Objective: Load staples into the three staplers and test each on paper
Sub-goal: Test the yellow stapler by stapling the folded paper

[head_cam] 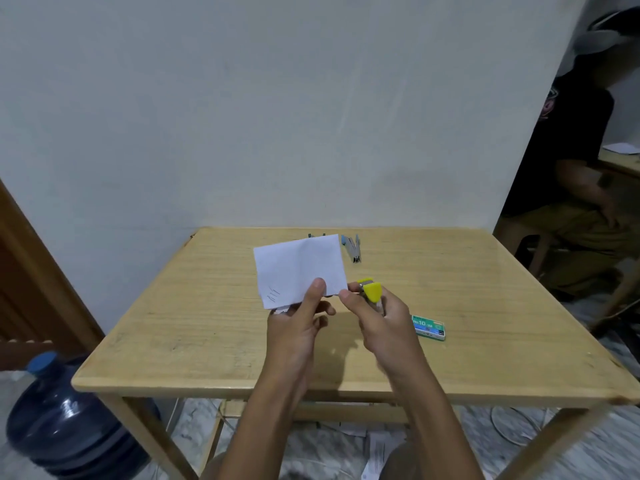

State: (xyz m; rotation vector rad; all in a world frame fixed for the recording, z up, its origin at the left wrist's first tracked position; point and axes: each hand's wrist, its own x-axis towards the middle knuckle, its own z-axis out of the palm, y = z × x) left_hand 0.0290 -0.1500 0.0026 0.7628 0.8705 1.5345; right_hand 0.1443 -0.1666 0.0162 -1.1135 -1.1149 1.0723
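My left hand (300,317) pinches a folded white sheet of paper (298,268) by its lower edge and holds it up above the wooden table (207,323). Three staples show near the paper's lower left corner. My right hand (379,317) grips a small yellow stapler (370,292), whose nose meets the paper's lower right corner. A blue stapler (352,247) lies at the far side of the table. Part of another bluish stapler (313,236) peeks out behind the paper's top edge. A green staple box (428,327) lies just right of my right hand.
A large blue water bottle (65,420) stands on the floor left of the table. A seated person (581,188) is at the right behind the wall edge. Papers and a cable lie on the floor under the table.
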